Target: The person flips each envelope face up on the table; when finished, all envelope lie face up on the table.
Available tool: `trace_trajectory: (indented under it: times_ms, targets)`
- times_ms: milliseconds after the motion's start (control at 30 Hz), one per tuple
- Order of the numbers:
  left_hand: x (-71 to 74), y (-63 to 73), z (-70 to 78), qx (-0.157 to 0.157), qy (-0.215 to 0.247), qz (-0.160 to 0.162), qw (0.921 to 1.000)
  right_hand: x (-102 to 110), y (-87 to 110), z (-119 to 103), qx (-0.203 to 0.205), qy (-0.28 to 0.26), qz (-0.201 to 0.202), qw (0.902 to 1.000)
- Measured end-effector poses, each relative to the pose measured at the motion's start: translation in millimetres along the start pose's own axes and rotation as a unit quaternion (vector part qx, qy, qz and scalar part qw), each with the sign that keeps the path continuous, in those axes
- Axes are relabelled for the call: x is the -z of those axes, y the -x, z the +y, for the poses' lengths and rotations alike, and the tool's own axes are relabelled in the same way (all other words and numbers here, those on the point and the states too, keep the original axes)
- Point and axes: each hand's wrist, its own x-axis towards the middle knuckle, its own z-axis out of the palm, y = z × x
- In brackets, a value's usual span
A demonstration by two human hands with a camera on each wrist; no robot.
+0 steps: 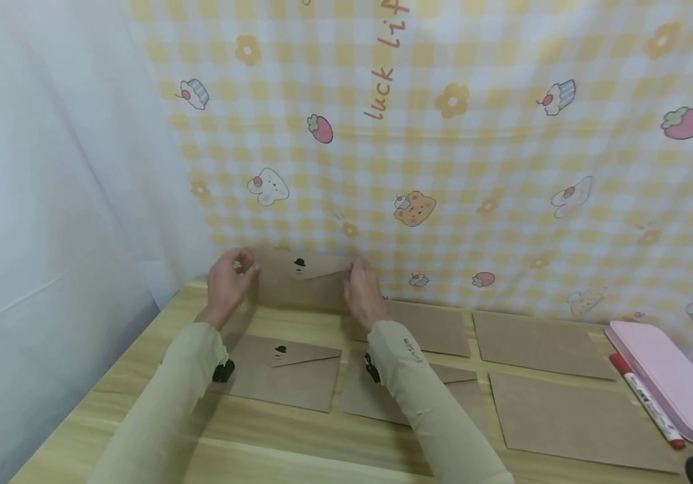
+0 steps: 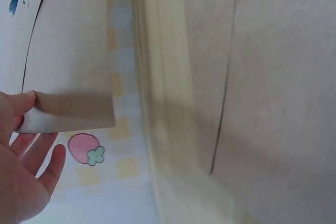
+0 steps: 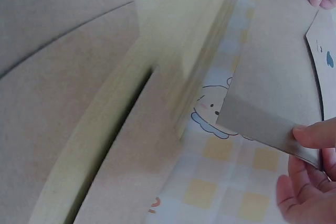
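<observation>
A brown kraft envelope (image 1: pixel 300 292) is held upright at the back left of the table, its flap side with a small black hat print facing me. My left hand (image 1: pixel 228 286) pinches its left end between thumb and fingers. At the opposite end, my right hand (image 1: pixel 365 292) pinches the upper corner. In the left wrist view, the left thumb lies on the front of the envelope (image 2: pixel 73 56) with fingers behind. The right wrist view shows the right thumb on the envelope (image 3: pixel 268 61) near its flap edge.
Below lies a hat-print envelope (image 1: pixel 298 383), with another envelope (image 1: pixel 364 396) partly under my right forearm. More brown envelopes (image 1: pixel 542 343) lie to the right, beside a red-capped marker (image 1: pixel 645 400) and a pink case (image 1: pixel 675 383). A yellow checked cloth (image 1: pixel 473 168) hangs behind.
</observation>
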Motion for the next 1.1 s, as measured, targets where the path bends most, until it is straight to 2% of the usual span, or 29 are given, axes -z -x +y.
trace_trajectory:
  times_ms: [167, 300, 433, 567, 667, 733, 800, 933, 1100]
  targets:
    - [3.2, -3.3, -1.6, -0.039, -0.032, -0.021, 0.9985, 3, -0.2, -2, -0.006, -0.001, -0.006, 1.0000]
    - [3.7, -0.1, -8.6, -0.060, -0.016, -0.057, 0.9964, 3, 1.0, 0, -0.003, 0.008, -0.015, 0.9999]
    - [1.8, 9.9, -17.4, -0.065, -0.007, -0.097, 0.9931, -1, 7.6, 2, 0.005, 0.045, -0.055, 0.9975]
    - [3.4, 13.8, -19.2, -0.074, -0.013, -0.101, 0.9920, -4, 11.3, 3, 0.017, 0.067, -0.094, 0.9931]
    - [5.1, 13.6, -19.5, -0.084, -0.029, -0.102, 0.9907, -7, 12.1, 4, 0.006, 0.064, -0.126, 0.9899]
    - [5.6, 13.2, -19.9, -0.089, -0.044, -0.117, 0.9881, -10, 12.8, 4, -0.013, 0.062, -0.153, 0.9861]
    - [5.4, 12.7, -20.3, -0.086, -0.057, -0.140, 0.9848, -14, 13.1, 5, -0.038, 0.057, -0.182, 0.9809]
    - [5.8, 13.3, -19.1, -0.058, -0.076, -0.203, 0.9745, -20, 13.2, 5, -0.072, 0.047, -0.222, 0.9713]
    - [2.4, 16.3, -19.5, -0.035, -0.093, -0.270, 0.9579, -25, 13.5, 7, -0.071, 0.062, -0.235, 0.9673]
